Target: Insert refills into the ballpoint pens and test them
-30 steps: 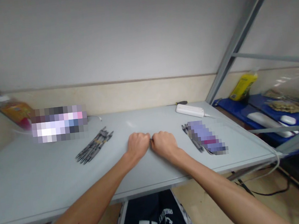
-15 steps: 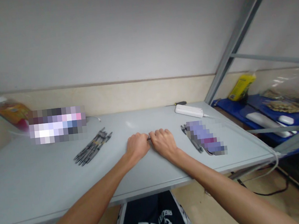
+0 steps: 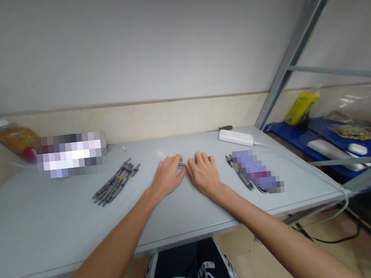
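Between my two hands, just above the middle of the desk, is a slim pen (image 3: 183,164); only a short pale stretch of it shows. My left hand (image 3: 167,175) pinches one end with thumb and fingertips. The other end runs into my right hand (image 3: 204,170), whose fingers are curled around it. To the left lies a bundle of dark grey pens (image 3: 116,182), side by side and slanted. On the right, a few similar pens (image 3: 240,175) lie next to a blurred bluish packet (image 3: 257,171).
A white power strip (image 3: 235,137) with its cable lies at the back right, a screwdriver (image 3: 225,128) behind it. A pixelated bright object (image 3: 72,154) and an orange bottle (image 3: 18,138) stand back left. Metal posts frame the desk (image 3: 168,222); a blue surface (image 3: 280,131) lies beyond.
My hands have drawn slightly apart and forward, and more of the pen shows between them. My left fingers have loosened from a fist into a pinch.
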A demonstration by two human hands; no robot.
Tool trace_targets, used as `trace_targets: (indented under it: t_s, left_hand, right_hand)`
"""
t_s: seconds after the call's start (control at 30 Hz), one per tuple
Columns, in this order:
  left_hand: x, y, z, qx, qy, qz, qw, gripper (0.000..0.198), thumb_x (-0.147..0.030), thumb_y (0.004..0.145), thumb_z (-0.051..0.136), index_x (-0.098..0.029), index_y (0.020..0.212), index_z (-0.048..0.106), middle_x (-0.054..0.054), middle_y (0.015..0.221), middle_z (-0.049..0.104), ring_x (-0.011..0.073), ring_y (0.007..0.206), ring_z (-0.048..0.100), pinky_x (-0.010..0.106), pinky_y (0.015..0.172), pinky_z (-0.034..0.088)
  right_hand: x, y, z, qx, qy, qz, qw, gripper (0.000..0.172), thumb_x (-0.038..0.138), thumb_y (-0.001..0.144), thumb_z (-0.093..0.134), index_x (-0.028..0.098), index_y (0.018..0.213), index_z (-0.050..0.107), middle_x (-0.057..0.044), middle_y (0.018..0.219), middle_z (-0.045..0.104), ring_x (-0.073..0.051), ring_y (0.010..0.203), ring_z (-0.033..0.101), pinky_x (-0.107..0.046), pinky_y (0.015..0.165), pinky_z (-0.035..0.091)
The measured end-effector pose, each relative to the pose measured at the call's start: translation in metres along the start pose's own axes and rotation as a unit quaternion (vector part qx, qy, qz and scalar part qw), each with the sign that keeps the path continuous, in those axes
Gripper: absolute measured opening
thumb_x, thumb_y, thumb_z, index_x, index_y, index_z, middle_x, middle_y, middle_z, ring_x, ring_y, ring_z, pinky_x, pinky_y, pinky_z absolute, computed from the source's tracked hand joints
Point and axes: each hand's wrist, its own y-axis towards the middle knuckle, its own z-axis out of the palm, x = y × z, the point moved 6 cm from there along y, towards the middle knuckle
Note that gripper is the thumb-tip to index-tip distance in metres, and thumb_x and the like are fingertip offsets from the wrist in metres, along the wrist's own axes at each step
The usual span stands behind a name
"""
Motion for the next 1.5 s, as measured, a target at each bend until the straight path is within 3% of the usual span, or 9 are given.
trace_targets:
  t_s: [0.2, 0.43, 0.8, 1.0, 1.07, 1.23, 1.4, 1.5]
  left_hand:
    - [-0.001, 0.003, 0.003, -0.017, -0.067, 0.079, 0.994, 0.022, -0.029, 0.091, 0.037, -0.017, 0.094, 0.054, 0.007, 0.092, 0.06, 0.0202, 0.089, 0.049, 0.034, 0.081, 0.039]
    - [-0.004, 0.002, 0.001, -0.016, -0.025, 0.101, 0.994, 0.021, -0.027, 0.091, 0.037, -0.019, 0.092, 0.056, 0.006, 0.089, 0.063, 0.0208, 0.086, 0.047, 0.033, 0.075, 0.035]
    - [-0.004, 0.001, 0.008, 0.026, 0.026, 0.091, 0.995, 0.029, -0.022, 0.091, 0.029, -0.018, 0.081, 0.056, 0.005, 0.076, 0.062, 0.02, 0.078, 0.051, 0.032, 0.07, 0.033]
    - [0.001, 0.003, 0.013, 0.065, -0.102, 0.048, 0.992, 0.033, -0.028, 0.092, 0.029, -0.018, 0.073, 0.054, 0.003, 0.07, 0.061, 0.0168, 0.067, 0.054, 0.028, 0.066, 0.035]
    - [0.002, 0.002, 0.011, 0.055, -0.153, 0.035, 0.986, 0.034, -0.032, 0.092, 0.028, -0.019, 0.074, 0.054, 0.003, 0.07, 0.061, 0.0165, 0.068, 0.054, 0.027, 0.066, 0.036]
    - [0.006, 0.001, 0.003, 0.005, -0.238, 0.016, 0.971, 0.022, -0.033, 0.088, 0.041, -0.02, 0.099, 0.054, 0.002, 0.079, 0.061, 0.0153, 0.07, 0.054, 0.026, 0.067, 0.039]
    - [0.01, 0.002, -0.004, -0.047, -0.318, 0.001, 0.947, 0.016, -0.028, 0.083, 0.05, -0.017, 0.091, 0.058, 0.004, 0.082, 0.062, 0.0151, 0.074, 0.055, 0.027, 0.07, 0.04]
    - [0.014, 0.003, 0.002, -0.026, -0.409, -0.041, 0.911, 0.019, -0.031, 0.08, 0.055, -0.015, 0.09, 0.059, 0.004, 0.076, 0.063, 0.0149, 0.07, 0.057, 0.026, 0.066, 0.04]
  right_hand:
    - [-0.018, -0.003, 0.005, -0.006, 0.041, -0.022, 0.999, 0.028, 0.031, 0.094, 0.036, 0.017, 0.091, 0.06, -0.01, 0.097, 0.057, -0.022, 0.09, 0.043, -0.035, 0.077, 0.024]
    - [-0.024, -0.009, 0.005, 0.013, 0.145, -0.071, 0.987, 0.027, 0.028, 0.095, 0.039, 0.015, 0.091, 0.062, -0.005, 0.079, 0.064, -0.016, 0.078, 0.049, -0.029, 0.072, 0.023]
    - [-0.02, -0.013, -0.002, -0.048, 0.115, -0.109, 0.986, 0.028, 0.028, 0.093, 0.042, 0.015, 0.085, 0.065, -0.005, 0.071, 0.062, -0.017, 0.073, 0.047, -0.03, 0.067, 0.025]
    - [-0.02, -0.015, -0.008, -0.098, 0.127, -0.14, 0.977, 0.022, 0.026, 0.091, 0.046, 0.016, 0.087, 0.065, -0.006, 0.074, 0.062, -0.019, 0.076, 0.047, -0.031, 0.066, 0.03]
    - [-0.025, -0.015, -0.008, -0.108, 0.147, -0.122, 0.976, 0.019, 0.025, 0.09, 0.047, 0.018, 0.091, 0.065, -0.007, 0.08, 0.063, -0.02, 0.078, 0.048, -0.031, 0.067, 0.032]
    - [-0.041, -0.015, -0.003, -0.118, 0.217, -0.036, 0.968, 0.014, 0.024, 0.087, 0.052, 0.02, 0.093, 0.064, -0.007, 0.085, 0.063, -0.02, 0.079, 0.052, -0.031, 0.069, 0.037]
    - [-0.048, -0.015, -0.003, -0.124, 0.259, 0.009, 0.958, 0.007, 0.021, 0.083, 0.054, 0.019, 0.087, 0.061, -0.006, 0.081, 0.06, -0.02, 0.079, 0.052, -0.031, 0.071, 0.038]
    - [-0.048, -0.015, -0.005, -0.125, 0.25, 0.018, 0.96, 0.006, 0.016, 0.081, 0.052, 0.019, 0.079, 0.058, -0.005, 0.076, 0.057, -0.02, 0.076, 0.05, -0.03, 0.068, 0.036]
